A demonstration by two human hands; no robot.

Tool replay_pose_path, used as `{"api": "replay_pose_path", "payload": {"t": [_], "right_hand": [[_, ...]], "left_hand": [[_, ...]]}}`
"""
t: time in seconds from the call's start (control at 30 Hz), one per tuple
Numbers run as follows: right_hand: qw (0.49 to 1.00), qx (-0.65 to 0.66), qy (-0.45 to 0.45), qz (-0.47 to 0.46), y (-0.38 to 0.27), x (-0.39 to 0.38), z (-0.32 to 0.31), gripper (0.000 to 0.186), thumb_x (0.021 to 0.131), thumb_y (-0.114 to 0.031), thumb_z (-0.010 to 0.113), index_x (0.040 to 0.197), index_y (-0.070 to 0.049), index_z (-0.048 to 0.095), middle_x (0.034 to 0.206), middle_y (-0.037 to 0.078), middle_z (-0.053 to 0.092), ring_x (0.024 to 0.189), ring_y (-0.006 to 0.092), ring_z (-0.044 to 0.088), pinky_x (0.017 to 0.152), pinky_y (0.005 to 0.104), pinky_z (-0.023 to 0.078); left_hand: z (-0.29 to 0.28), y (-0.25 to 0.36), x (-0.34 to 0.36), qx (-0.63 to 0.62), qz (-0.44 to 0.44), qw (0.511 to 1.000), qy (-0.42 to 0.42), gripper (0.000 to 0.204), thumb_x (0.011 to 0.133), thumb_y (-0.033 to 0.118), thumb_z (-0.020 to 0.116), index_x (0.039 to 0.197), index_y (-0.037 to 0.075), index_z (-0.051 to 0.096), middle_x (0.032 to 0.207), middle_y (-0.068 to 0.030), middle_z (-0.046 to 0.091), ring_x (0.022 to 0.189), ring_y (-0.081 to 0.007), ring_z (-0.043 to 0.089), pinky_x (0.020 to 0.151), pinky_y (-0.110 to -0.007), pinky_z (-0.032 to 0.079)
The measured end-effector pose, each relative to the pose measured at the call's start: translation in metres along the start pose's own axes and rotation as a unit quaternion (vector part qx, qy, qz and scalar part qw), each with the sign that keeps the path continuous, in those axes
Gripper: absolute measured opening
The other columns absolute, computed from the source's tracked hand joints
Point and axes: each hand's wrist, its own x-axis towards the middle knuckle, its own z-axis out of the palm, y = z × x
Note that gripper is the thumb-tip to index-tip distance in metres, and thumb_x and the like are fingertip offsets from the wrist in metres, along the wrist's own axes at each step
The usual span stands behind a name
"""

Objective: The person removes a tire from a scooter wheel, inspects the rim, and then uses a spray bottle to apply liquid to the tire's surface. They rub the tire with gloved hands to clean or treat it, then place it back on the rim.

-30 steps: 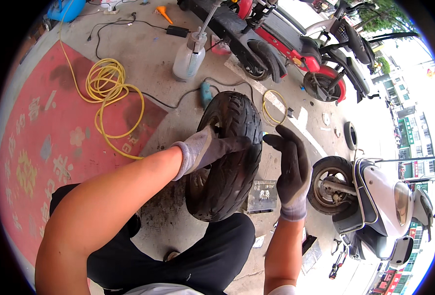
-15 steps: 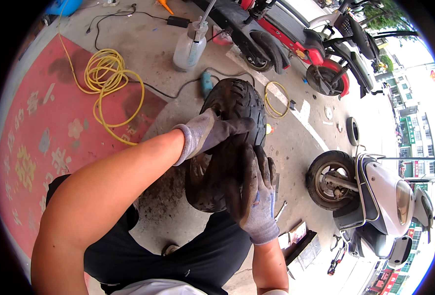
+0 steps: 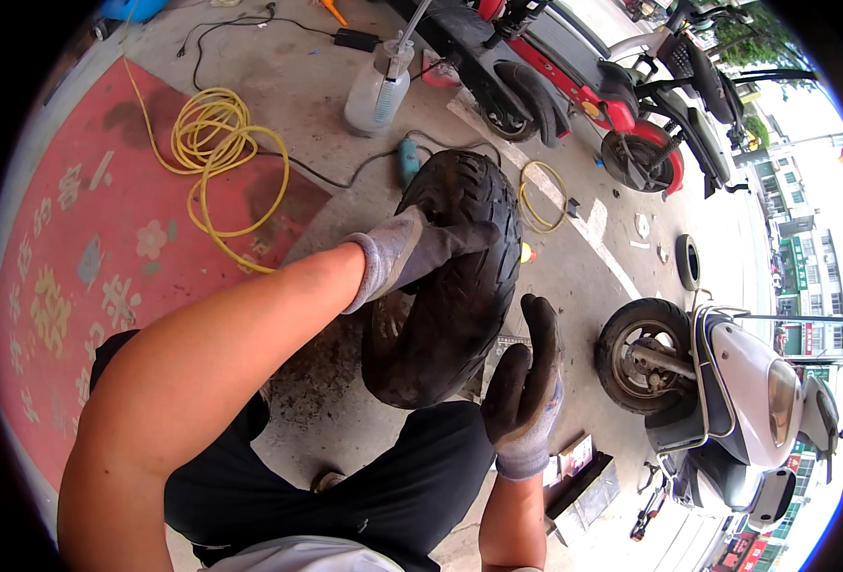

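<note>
A black treaded tire (image 3: 455, 324) on a wheel stands upright in front of my knees, its rim partly showing on the left side. My gloved left hand (image 3: 421, 253) grips it near the upper left, fingers lying over the tread, thumb side partly hidden. My gloved right hand (image 3: 526, 381) is held just off the lower right of the tire, palm toward it, fingers apart and holding nothing. A teal power tool (image 3: 409, 159) lies on the ground beyond the tire, and a plastic pump bottle (image 3: 374, 95) stands farther back.
A yellow hose (image 3: 202, 133) coils on the red mat (image 3: 88, 286). A red-and-black scooter (image 3: 574, 86) stands at the back, a white scooter (image 3: 736, 410) at the right. A loose tire (image 3: 688, 262), thin yellow tubing (image 3: 555, 173) and scattered tools (image 3: 574, 486) lie on the ground.
My right hand came down onto the tire's lower tread and has since pulled off it to the right. The tire sits slightly higher in the view; my left hand still grips it.
</note>
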Motion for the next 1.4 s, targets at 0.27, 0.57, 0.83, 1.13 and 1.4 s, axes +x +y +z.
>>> {"api": "replay_pose_path", "payload": {"t": [0.27, 0.57, 0.83, 1.13, 1.4], "right_hand": [[0.998, 0.060, -0.020, 0.011, -0.007, 0.002, 0.002, 0.022, 0.077, 0.011, 0.055, 0.098, 0.013, 0.053, 0.132, 0.036, 0.047, 0.116, 0.0553, 0.052, 0.097, 0.0597, 0.045], [0.988, 0.125, 0.020, 0.083, -0.011, 0.003, 0.017, 0.042, 0.099, -0.013, 0.040, 0.136, 0.005, 0.048, 0.130, 0.023, 0.058, 0.122, 0.0373, 0.055, 0.106, 0.0427, 0.039], [0.834, 0.320, 0.238, 0.382, -0.001, -0.006, 0.047, 0.035, 0.106, -0.018, 0.038, 0.130, 0.003, 0.051, 0.117, 0.017, 0.064, 0.106, 0.0246, 0.063, 0.092, 0.0350, 0.051], [0.939, 0.120, 0.126, 0.296, 0.028, -0.036, 0.087, 0.034, 0.102, -0.015, 0.039, 0.122, 0.004, 0.059, 0.108, 0.014, 0.065, 0.097, 0.0203, 0.065, 0.084, 0.0315, 0.053], [0.873, 0.259, 0.195, 0.365, 0.018, -0.031, 0.073, 0.042, 0.106, -0.027, 0.037, 0.128, 0.004, 0.055, 0.114, 0.015, 0.066, 0.104, 0.0228, 0.065, 0.091, 0.0343, 0.053]], "left_hand": [[0.002, 0.009, -0.004, 0.011, -0.039, 0.996, 0.076, 0.055, 0.089, 0.040, 0.070, 0.127, 0.002, 0.061, 0.115, -0.0099, 0.069, 0.101, -0.0185, 0.066, 0.090, -0.033, 0.052], [-0.007, 0.005, -0.003, 0.008, -0.035, 0.998, 0.045, 0.058, 0.089, 0.041, 0.069, 0.128, -0.001, 0.058, 0.113, -0.0128, 0.069, 0.099, -0.0198, 0.067, 0.089, -0.034, 0.054], [-0.004, 0.009, -0.010, 0.038, 0.020, 0.998, 0.049, 0.053, 0.091, 0.041, 0.068, 0.124, -0.001, 0.062, 0.113, -0.0069, 0.069, 0.100, -0.0153, 0.065, 0.089, -0.031, 0.051], [0.005, 0.023, -0.015, 0.015, -0.025, 0.999, 0.026, 0.053, 0.090, 0.039, 0.070, 0.123, -0.001, 0.062, 0.111, -0.0080, 0.068, 0.100, -0.0148, 0.064, 0.091, -0.030, 0.050], [0.004, 0.019, -0.015, 0.091, 0.039, 0.993, 0.057, 0.051, 0.088, 0.040, 0.071, 0.118, -0.001, 0.065, 0.105, -0.0097, 0.071, 0.093, -0.0153, 0.068, 0.086, -0.031, 0.053]]}}
